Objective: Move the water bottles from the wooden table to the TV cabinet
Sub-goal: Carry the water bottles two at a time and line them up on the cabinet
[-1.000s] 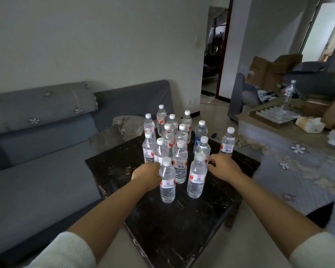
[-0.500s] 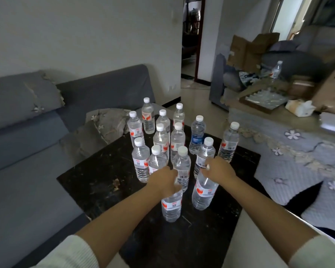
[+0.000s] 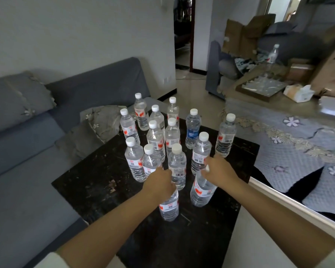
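Note:
Several clear water bottles with white caps stand in a cluster on the dark wooden table (image 3: 97, 188). My left hand (image 3: 159, 185) grips the top of the nearest bottle (image 3: 169, 206), hiding its cap. My right hand (image 3: 219, 171) grips the neck of a second front bottle (image 3: 201, 190) just right of it. Both bottles stand upright, their bases on or close above the table. One blue-labelled bottle (image 3: 192, 129) stands among the red-labelled ones behind. The TV cabinet cannot be made out.
A grey sofa (image 3: 27, 151) with cushions runs along the left. On the right a surface under a flowered cloth (image 3: 298, 144) carries a lone bottle (image 3: 272, 55), a tissue box (image 3: 298, 92) and cardboard boxes. A doorway (image 3: 184, 33) opens behind.
Both hands have closed over the tops of the two front bottles, which were only being reached for a second ago. The view has shifted closer and leftward over the table.

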